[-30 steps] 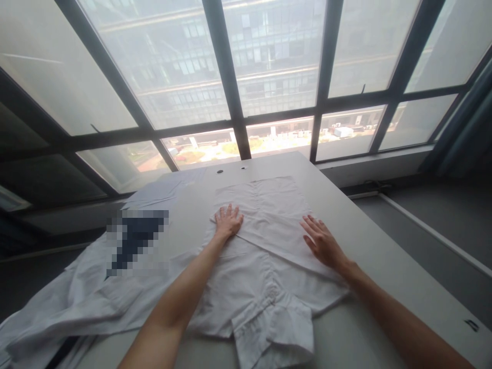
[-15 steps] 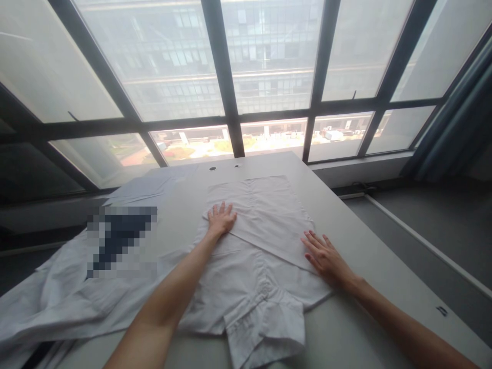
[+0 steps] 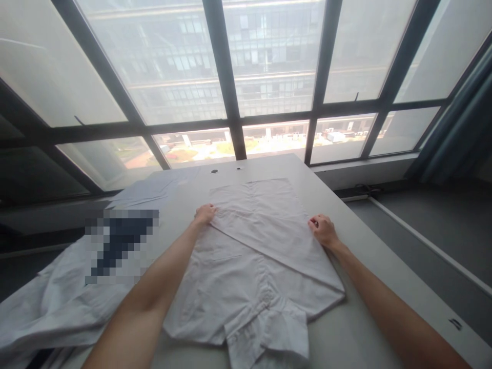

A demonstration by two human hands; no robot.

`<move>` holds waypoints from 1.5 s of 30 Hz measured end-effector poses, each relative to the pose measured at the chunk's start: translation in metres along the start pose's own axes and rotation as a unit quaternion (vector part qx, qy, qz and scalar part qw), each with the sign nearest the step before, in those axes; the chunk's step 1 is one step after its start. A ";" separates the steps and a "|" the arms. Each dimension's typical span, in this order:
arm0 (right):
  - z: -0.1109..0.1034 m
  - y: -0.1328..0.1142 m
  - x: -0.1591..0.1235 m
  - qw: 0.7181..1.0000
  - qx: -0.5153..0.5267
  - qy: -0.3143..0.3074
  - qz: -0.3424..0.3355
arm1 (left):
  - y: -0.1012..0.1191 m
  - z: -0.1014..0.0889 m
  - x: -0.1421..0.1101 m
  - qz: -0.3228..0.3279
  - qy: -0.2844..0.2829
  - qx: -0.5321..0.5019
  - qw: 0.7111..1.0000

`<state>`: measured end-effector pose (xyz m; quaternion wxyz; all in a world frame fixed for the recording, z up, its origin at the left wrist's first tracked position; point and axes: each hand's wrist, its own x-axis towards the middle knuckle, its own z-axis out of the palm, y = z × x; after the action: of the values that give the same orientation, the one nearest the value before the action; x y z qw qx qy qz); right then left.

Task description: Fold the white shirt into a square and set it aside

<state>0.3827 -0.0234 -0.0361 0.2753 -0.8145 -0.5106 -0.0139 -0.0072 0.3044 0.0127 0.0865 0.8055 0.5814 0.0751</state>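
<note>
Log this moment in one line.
left hand: at left edge of white shirt | right hand: curled, at its right edge | shirt: laid out, creased, on white table

The head camera is looking forward and down from the wearer's head, peering over the left hand [image 3: 206,214] and right hand [image 3: 324,230] from close behind, and facing across the white table [image 3: 265,166] towards the tall windows [image 3: 277,56].

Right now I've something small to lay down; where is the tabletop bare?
The table is bare beyond the white garment, around two holes, and between the right hand and the table's right edge. The near left is crowded with loose white cloth and the left arm.
</note>
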 end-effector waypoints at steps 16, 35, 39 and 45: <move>0.007 0.010 -0.002 0.998 0.050 0.038 -0.014 | -0.001 -0.019 0.009 0.016 -0.014 -0.133 0.991; -0.019 -0.017 -0.031 0.988 0.106 0.033 -0.107 | 0.072 0.060 -0.061 0.153 0.019 0.056 0.986; -0.013 -0.029 -0.050 0.970 -0.043 -0.160 -0.176 | 0.072 0.058 -0.061 0.154 0.002 0.073 0.985; -0.026 -0.032 -0.067 0.960 -0.079 -0.196 -0.184 | 0.075 0.055 -0.062 0.147 -0.007 0.089 0.985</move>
<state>0.3306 -0.0805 -0.0206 0.0973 -0.7122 -0.6929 0.0556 0.0551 0.2196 -0.0250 0.0066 0.8873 0.4602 0.0298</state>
